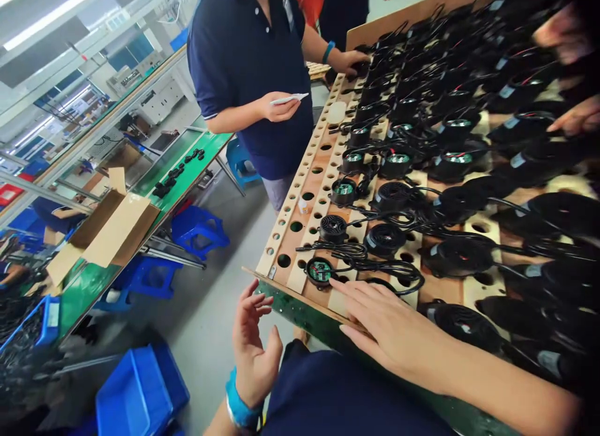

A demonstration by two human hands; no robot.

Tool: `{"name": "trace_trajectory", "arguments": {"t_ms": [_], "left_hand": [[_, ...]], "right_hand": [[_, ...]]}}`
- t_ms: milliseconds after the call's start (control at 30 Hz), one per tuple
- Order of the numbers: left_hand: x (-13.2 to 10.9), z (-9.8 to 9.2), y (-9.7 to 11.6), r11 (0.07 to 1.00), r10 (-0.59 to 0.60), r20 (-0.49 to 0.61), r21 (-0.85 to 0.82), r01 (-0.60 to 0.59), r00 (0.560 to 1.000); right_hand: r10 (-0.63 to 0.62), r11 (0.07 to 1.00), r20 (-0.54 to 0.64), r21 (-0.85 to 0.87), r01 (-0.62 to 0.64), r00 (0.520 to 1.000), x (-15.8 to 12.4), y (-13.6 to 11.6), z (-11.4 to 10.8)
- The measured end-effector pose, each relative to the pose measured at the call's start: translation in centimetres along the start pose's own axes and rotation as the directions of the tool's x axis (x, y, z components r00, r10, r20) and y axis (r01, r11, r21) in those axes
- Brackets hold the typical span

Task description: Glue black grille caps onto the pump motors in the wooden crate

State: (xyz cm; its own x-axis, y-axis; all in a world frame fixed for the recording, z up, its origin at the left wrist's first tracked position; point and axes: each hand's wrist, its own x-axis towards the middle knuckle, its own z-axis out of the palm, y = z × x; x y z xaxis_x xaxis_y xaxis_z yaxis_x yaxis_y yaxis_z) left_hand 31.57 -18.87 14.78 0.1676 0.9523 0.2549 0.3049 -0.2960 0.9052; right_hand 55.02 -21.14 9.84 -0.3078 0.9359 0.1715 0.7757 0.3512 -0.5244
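We're seeing the wearer's bare left hand [255, 348], with a blue band on its wrist, hanging just off the near corner of a tan wooden rack with round holes [295, 243]; its fingers are loosely curling, thumb standing apart, and it is gripping nothing. The bare right hand [375, 311] is stretching nearly flat, palm down, over the near edge, fingers extended and gripping nothing we can see. Its fingertips are lying just beside a round black housing with a green circuit board inside [320, 271], which is sitting on the rack near that corner; we aren't managing to tell if they're touching. Coiled black cables [356, 252] are lying just behind it, and a round black slotted-face unit [333, 227] is resting farther back. Across the rack, we're noting a co-worker in a navy polo shirt [262, 67], who is holding a slim white pen-like object [288, 99] and reaching the other hand [347, 62] to the rack's far end. Other people's blurred fingers [581, 117] are showing at right.
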Motion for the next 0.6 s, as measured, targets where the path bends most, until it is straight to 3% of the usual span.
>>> {"name": "trace_trajectory", "arguments": {"t_ms": [133, 267, 367, 467, 600], "left_hand": [[-0.1, -0.2, -0.7, 0.999, -0.034, -0.009, 0.001, 0.034, 0.999], [0.2, -0.5, -1.6, 0.999, -0.046, -0.012, 0.002, 0.046, 0.999], [0.7, -0.5, -1.9, 0.999, -0.036, -0.009, 0.019, 0.036, 0.999], [1.4, -0.1, -1.5, 0.999, -0.007, 0.019, 0.04, 0.007, 1.0], [1.9, 0.6, -0.7, 0.998, 0.018, 0.068, 0.058, -0.022, 0.998]], "right_hand": [[-0.026, 0.999, 0.017, 0.023, 0.026, 1.0, 1.0, 0.0, 0.9], [-0.036, 0.999, -0.001, 0.011, 0.036, 0.999, 0.8, 0.2, 0.5], [-0.043, 0.996, -0.06, -0.076, 0.039, 0.997, 0.8, 1.7, -0.3], [0.019, 0.977, -0.102, -0.21, -0.04, 0.995, 1.9, 4.0, -1.0], [0.093, 0.984, 0.121, -0.161, -0.073, 0.988, 4.6, 6.1, -1.6]]}}
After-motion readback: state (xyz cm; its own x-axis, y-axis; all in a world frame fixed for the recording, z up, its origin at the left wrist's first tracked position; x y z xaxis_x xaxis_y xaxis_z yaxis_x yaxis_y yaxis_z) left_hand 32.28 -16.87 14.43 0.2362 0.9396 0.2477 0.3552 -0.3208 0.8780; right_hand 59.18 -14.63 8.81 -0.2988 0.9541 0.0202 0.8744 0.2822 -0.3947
